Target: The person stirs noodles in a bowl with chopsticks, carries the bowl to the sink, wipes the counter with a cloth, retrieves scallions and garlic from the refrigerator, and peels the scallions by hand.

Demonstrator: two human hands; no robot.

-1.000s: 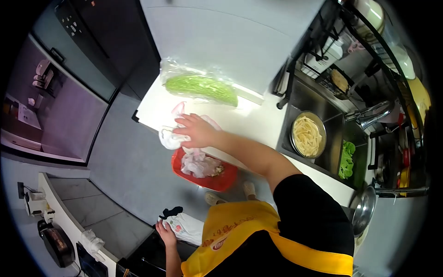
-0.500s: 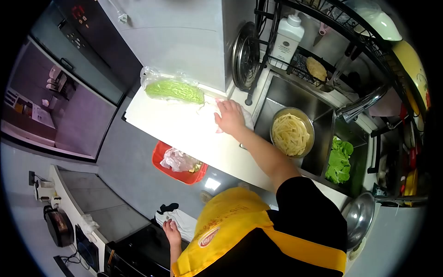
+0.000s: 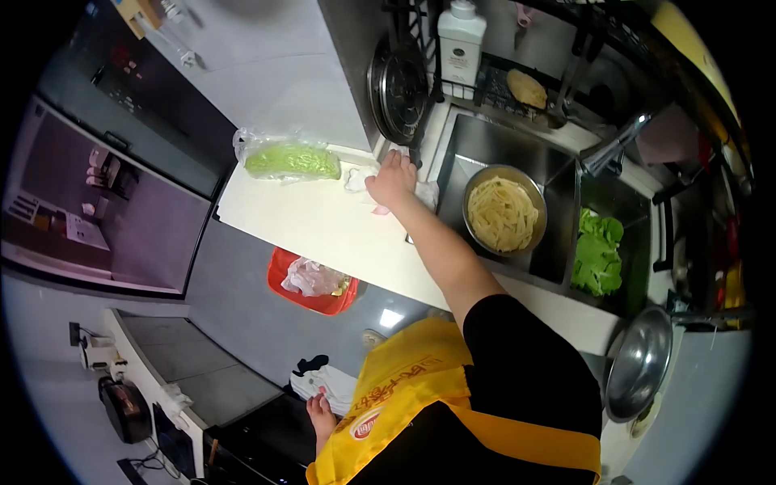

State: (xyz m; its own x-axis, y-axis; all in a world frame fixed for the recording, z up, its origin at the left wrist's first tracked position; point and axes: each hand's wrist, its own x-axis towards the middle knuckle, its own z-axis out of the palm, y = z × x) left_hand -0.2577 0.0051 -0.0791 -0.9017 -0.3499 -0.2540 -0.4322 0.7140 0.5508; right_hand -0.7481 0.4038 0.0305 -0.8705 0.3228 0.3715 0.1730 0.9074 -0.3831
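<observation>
My right hand (image 3: 394,179) is pressed down on a crumpled white cloth (image 3: 425,194) with a pink edge, on the white counter (image 3: 283,206) close to the wall corner. Its fingers rest together over the cloth and point at the wall. Left of it lies a pale green leafy vegetable (image 3: 293,162) in a clear plastic bag. My left hand (image 3: 321,416) is low beside the yellow apron (image 3: 412,364), holding nothing, with its fingers apart.
Right of the counter, a steel sink (image 3: 477,144) holds a metal bowl (image 3: 466,212) of pale strips. Green leaves (image 3: 598,255) lie in the other basin under the faucet (image 3: 614,145). A red bin (image 3: 323,304) stands on the floor. Pot lids (image 3: 400,93) lean by the wall.
My right hand has slid with the cloth nearer to the wall corner and the pot lids. The camera view has shifted a little. My left hand stays low by the apron.
</observation>
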